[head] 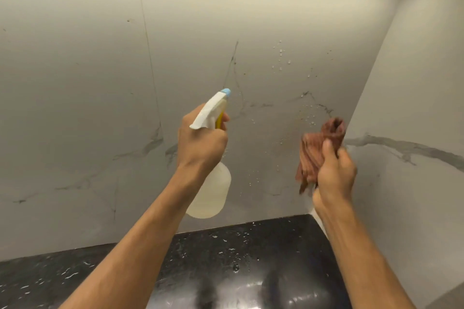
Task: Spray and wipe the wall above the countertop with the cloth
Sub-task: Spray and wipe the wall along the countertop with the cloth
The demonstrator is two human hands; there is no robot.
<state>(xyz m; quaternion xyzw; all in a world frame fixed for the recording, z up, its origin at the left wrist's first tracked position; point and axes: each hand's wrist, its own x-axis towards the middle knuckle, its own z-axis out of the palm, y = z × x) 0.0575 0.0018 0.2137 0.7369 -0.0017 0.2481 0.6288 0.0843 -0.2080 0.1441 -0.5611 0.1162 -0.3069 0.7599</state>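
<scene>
2 bare forearms are showing, the left hand [200, 143] and right hand [335, 170] wearing no gloves, rings, watch or sleeves.

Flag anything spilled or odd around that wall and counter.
Nothing looks damaged. Spray droplets bead unwiped on the wall, and more droplets speckle the black countertop below. The left hand holds the spray bottle; the right hand holds the bunched brown cloth.

the wall [100, 83] is pale grey marble-look panel with dark veins, dotted with droplets right of centre. the spray bottle [213, 190], translucent white with a white head and blue nozzle, points at it. the cloth [319, 153], reddish-brown and bunched, is near the corner.
</scene>
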